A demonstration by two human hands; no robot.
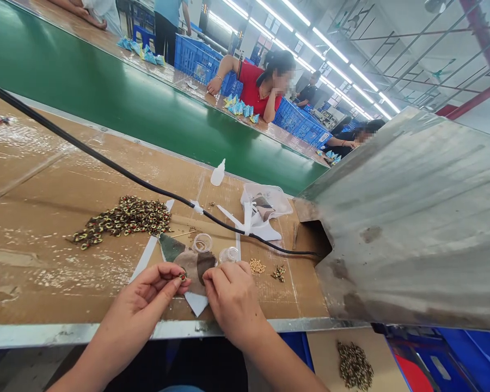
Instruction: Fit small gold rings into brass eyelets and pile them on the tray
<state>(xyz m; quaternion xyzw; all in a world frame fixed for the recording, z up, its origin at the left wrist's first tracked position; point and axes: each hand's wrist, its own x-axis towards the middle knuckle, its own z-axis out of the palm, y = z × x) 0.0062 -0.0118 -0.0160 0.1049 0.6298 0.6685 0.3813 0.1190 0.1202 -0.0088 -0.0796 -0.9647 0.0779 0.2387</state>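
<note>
My left hand pinches a small dark piece with red and pale markings between thumb and fingertips. Close by, my right hand has its fingers pressed together over the edge of a camouflage-patterned cloth; what they hold, if anything, is hidden. Beyond the fingers stand a clear round cup and a second clear cup. A thin stick lies behind the cloth. Left of it spreads a heap of similar dark, patterned pieces. Small tan pieces and a few dark ones lie to the right.
A black cable crosses the cardboard-covered table into a metal housing at right. A white bottle and plastic tray stand near the green belt. Another pile lies lower right. People sit across the belt.
</note>
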